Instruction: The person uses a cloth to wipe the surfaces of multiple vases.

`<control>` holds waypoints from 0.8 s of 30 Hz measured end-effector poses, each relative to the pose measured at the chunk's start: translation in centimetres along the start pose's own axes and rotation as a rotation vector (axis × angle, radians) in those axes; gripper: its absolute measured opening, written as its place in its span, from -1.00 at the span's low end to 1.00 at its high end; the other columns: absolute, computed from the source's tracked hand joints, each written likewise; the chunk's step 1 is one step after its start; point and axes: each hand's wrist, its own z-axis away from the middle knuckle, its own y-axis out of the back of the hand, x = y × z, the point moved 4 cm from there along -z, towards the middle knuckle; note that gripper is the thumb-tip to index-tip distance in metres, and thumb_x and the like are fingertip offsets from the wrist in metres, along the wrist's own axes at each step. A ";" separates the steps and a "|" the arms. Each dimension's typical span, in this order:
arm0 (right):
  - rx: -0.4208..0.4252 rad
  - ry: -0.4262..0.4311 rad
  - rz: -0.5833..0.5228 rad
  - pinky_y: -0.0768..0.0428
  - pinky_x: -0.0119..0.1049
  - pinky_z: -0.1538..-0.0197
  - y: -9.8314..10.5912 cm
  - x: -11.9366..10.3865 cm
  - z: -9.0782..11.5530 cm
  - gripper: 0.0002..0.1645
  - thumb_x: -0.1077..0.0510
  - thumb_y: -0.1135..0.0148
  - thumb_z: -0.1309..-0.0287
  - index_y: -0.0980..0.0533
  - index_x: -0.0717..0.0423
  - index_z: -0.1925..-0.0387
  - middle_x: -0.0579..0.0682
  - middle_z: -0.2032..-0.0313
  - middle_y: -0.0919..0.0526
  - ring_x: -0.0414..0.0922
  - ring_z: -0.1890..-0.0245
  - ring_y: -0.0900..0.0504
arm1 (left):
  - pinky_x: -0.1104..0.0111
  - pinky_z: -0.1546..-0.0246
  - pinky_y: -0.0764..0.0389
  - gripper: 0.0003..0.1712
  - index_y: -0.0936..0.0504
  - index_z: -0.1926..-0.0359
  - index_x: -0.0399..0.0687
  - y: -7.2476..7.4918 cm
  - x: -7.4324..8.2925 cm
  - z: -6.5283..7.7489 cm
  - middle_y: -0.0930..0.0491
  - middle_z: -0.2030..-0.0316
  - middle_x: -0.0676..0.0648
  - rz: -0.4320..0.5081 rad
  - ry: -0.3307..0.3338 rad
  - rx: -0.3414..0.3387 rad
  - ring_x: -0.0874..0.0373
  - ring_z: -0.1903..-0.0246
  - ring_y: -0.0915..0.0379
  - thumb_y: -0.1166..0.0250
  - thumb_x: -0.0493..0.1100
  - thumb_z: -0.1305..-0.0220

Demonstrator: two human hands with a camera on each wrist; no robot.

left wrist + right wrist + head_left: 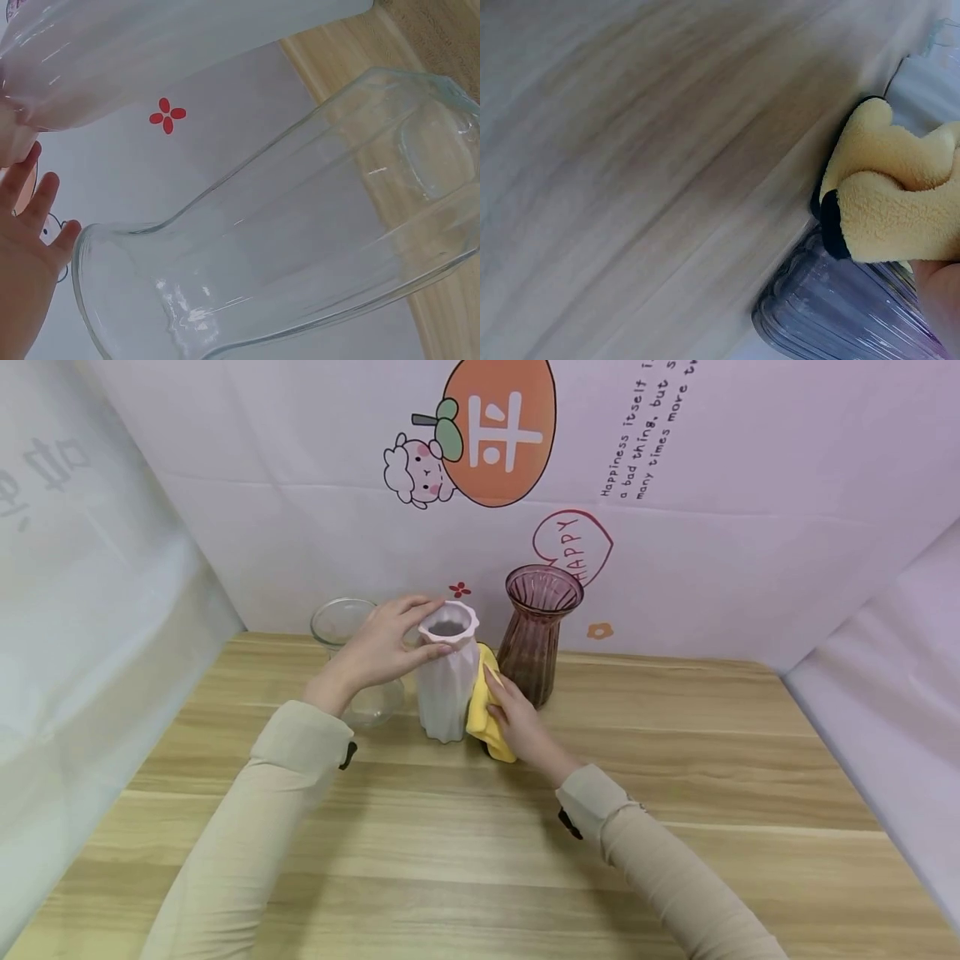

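A white fluted vase (444, 693) stands upright on the table, its scalloped rim facing up. My left hand (382, 639) holds it near the rim, thumb at the front and fingers at the back. In my right hand (521, 718) is a yellow cloth (486, 702) with dark edging, bunched against the vase's right side. The right wrist view shows the folded cloth (892, 195) close to the table. A clear glass vase (285, 232) is just left of the white one, partly hidden by my left hand in the head view. A purple ribbed glass vase (531, 647) stands to the right.
The wood-grain table (450, 860) ends at a white printed backdrop (337, 543) right behind the vases. White fabric (885, 652) also hangs at both sides. In the right wrist view, the purple vase's base (832, 292) sits close beside the cloth.
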 end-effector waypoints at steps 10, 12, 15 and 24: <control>0.113 0.043 -0.054 -0.34 0.06 -0.36 1.2 -1.2 -0.5 -0.32 0.35 -0.04 -0.28 -0.14 0.23 -0.41 0.32 -0.32 -0.30 0.22 -0.32 -0.33 | -0.13 -0.47 0.18 -0.16 -0.07 -0.48 -0.01 0.2 -0.3 0.2 -0.08 -0.47 -0.15 -0.008 0.020 -0.086 -0.19 -0.46 0.07 -0.07 0.24 -0.33; 0.126 0.050 -0.063 -0.32 0.04 -0.38 1.8 -1.8 -0.7 -0.32 0.36 -0.03 -0.29 -0.13 0.23 -0.42 0.31 -0.33 -0.29 0.20 -0.34 -0.31 | -0.12 -0.47 0.20 -0.15 -0.05 -0.48 -0.01 0.3 -0.4 0.2 -0.06 -0.47 -0.15 -0.005 0.017 -0.098 -0.18 -0.47 0.10 -0.05 0.26 -0.33; 0.152 0.064 -0.078 -0.32 0.04 -0.38 2.8 -2.8 -1.0 -0.31 0.36 -0.02 -0.29 -0.12 0.21 -0.42 0.29 -0.34 -0.28 0.19 -0.34 -0.30 | -0.12 -0.48 0.21 -0.14 -0.04 -0.49 -0.01 0.3 -0.4 0.2 -0.04 -0.48 -0.14 -0.001 0.016 -0.108 -0.15 -0.48 0.12 -0.04 0.27 -0.33; 0.136 0.079 -0.091 -0.28 0.04 -0.41 3.8 -4.3 -2.0 -0.29 0.37 0.03 -0.31 -0.05 0.21 -0.45 0.29 -0.38 -0.20 0.18 -0.38 -0.24 | -0.10 -0.47 0.13 -0.10 -0.11 -0.47 0.02 -0.1 0.0 -0.3 -0.13 -0.46 -0.07 -0.074 0.069 -0.066 -0.07 -0.47 0.03 -0.13 0.31 -0.24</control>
